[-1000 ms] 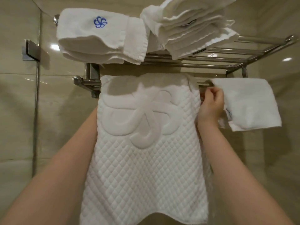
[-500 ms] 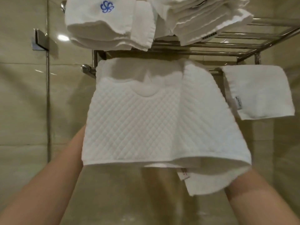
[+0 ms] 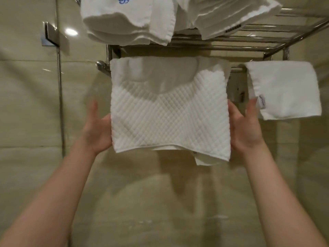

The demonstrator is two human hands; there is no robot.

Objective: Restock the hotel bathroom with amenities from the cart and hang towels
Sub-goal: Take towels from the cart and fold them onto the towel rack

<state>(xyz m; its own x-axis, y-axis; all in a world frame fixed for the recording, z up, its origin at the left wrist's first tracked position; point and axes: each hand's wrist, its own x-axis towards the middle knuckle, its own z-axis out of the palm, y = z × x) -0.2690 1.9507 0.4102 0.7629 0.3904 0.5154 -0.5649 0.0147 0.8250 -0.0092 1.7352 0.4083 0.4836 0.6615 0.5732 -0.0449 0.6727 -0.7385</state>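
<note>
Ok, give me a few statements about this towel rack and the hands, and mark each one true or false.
1. The quilted mat hangs over the rail under the shelf. True.
2. Both hands grip the small towel. False: the left hand and right hand flank the quilted mat, fingers straight.
3. The small towel hangs on the rail, to the right of the mat. True.
4. The shelf is bare. False: folded towels lie on it, one with a blue emblem.

Folded towels (image 3: pixel 128 20) are lying on the chrome rack (image 3: pixel 277 35), on its top shelf; a quilted mat (image 3: pixel 169 118) and a small cloth (image 3: pixel 284 90) are hanging over its lower bar (image 3: pixel 236 69).
</note>
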